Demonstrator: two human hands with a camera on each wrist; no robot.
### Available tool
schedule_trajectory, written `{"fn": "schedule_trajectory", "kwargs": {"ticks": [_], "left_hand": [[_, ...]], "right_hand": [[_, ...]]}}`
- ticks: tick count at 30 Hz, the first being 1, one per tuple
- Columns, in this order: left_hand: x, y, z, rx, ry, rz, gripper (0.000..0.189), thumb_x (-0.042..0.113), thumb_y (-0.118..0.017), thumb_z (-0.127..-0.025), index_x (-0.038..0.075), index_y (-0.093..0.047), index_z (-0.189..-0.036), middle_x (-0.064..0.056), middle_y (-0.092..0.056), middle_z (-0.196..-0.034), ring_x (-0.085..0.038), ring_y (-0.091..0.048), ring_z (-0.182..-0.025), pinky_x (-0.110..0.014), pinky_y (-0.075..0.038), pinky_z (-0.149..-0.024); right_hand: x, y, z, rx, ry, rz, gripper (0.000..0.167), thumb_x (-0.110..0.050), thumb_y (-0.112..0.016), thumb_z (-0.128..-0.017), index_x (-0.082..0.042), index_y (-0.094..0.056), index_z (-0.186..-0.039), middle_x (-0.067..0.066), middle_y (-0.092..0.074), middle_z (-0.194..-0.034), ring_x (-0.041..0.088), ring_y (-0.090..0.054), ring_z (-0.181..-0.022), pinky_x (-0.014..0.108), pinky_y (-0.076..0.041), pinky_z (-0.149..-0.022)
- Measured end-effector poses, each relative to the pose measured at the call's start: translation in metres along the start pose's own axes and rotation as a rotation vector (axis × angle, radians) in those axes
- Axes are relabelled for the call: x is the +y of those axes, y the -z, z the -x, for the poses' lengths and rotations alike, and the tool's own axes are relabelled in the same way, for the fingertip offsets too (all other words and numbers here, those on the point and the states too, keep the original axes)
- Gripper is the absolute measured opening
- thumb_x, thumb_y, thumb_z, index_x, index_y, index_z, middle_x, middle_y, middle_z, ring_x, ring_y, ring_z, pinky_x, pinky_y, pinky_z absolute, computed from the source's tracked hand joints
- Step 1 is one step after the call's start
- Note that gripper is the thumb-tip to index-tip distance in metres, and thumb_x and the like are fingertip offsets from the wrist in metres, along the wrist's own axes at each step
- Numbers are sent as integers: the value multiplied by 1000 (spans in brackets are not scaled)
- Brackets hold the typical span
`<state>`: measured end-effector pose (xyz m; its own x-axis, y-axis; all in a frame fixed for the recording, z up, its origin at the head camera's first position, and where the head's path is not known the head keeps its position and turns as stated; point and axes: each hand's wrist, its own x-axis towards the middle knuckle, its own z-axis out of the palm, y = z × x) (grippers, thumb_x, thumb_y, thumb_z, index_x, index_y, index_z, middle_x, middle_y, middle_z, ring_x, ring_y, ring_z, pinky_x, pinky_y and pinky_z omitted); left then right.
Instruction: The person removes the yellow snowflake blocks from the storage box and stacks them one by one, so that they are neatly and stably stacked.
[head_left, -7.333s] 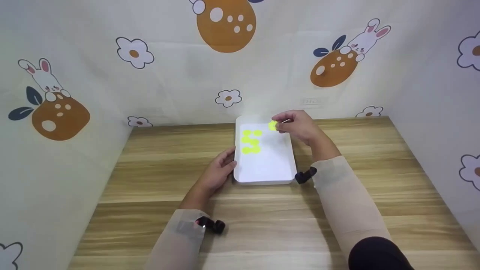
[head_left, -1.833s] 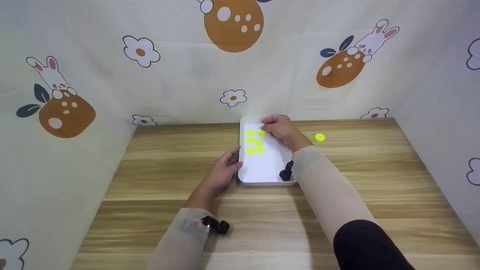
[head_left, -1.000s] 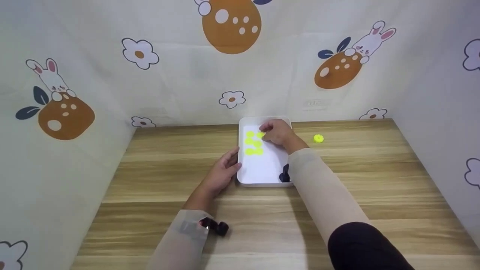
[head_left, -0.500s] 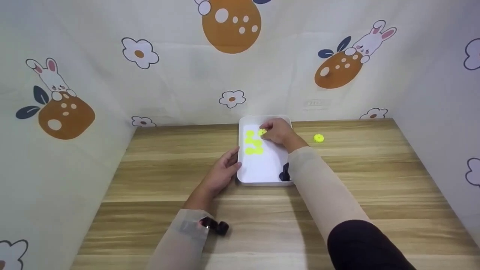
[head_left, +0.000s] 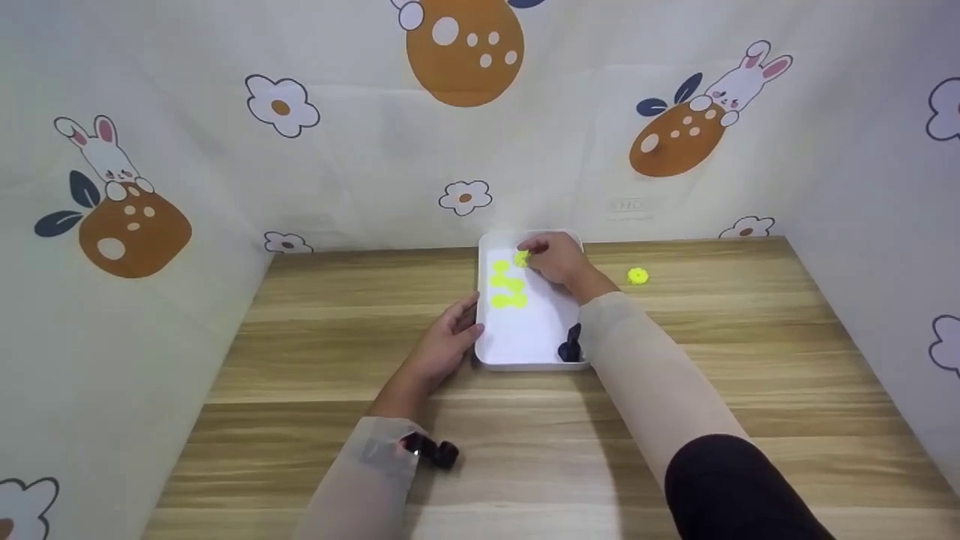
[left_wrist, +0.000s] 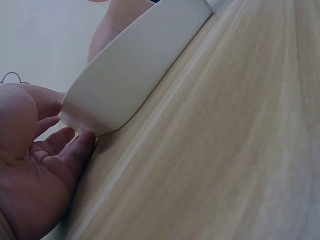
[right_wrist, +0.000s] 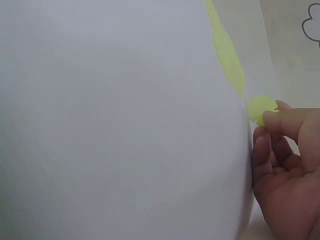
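Note:
In the head view, my right hand pinches a yellow flower-shaped piece over the far end of a white tray. The right wrist view shows the same flower piece between thumb and fingertips. Several more yellow flower pieces lie in the tray's left half, close together. At the tray's left side is my left hand, its thumb at the rim. Seen from the left wrist, the fingers curl at the tray's corner, near the table.
One yellow flower piece with a small hole in its middle lies on the wooden table, right of the tray. A printed cloth wall with bunnies and flowers stands close behind the tray and along both sides.
The flower piece held over the tray earlier now lies on the table at right. My right hand has come back, taken another from the tray and lifted it slightly. The left hand stays put.

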<state>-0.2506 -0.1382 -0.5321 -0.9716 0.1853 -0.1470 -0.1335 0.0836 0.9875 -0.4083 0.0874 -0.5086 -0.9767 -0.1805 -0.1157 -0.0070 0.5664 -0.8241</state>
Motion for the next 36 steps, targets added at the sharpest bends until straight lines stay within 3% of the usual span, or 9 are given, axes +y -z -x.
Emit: {"fn": "schedule_trajectory", "kwargs": {"ticks": [6,14,19,24,36], "left_hand": [[0,0,0,-14,4,14,59,11,-57,-100,17,-36,-155,-7,-37,-162,-22,-33,-152,-41,-29,-125],[2,-1,0,-13,21,2,59,12,-58,-101,21,-37,-155,-5,-38,-161,-21,-34,-151,-41,-30,-125],[0,0,0,-18,6,2,60,11,-57,-101,19,-35,-156,-6,-36,-162,-21,-32,-152,-41,-29,-125],[-1,1,-1,-6,16,-5,59,13,-58,-101,20,-36,-155,-4,-38,-162,-21,-34,-151,-41,-31,-124],[0,1,-2,-1,42,-14,57,16,-58,-101,25,-39,-154,-1,-39,-161,-18,-36,-150,-39,-33,-124]], "right_hand": [[-14,13,6,-15,-29,-230,27,-10,-63,-94,-18,-72,-118,5,-64,-113,22,-57,-104,39,-56,-96],[-38,39,24,-13,7,-360,26,-17,-65,-97,-17,-69,-123,6,-64,-117,30,-65,-113,30,-60,-93],[-44,57,44,4,22,-460,27,-17,-66,-96,-15,-68,-123,9,-63,-118,26,-67,-110,27,-60,-92],[-35,72,63,31,36,-545,29,-19,-67,-96,-12,-68,-124,11,-62,-118,27,-66,-110,29,-60,-94],[16,102,91,139,50,-620,36,-19,-70,-95,-3,-65,-127,9,-66,-113,23,-69,-97,31,-61,-90]]}}
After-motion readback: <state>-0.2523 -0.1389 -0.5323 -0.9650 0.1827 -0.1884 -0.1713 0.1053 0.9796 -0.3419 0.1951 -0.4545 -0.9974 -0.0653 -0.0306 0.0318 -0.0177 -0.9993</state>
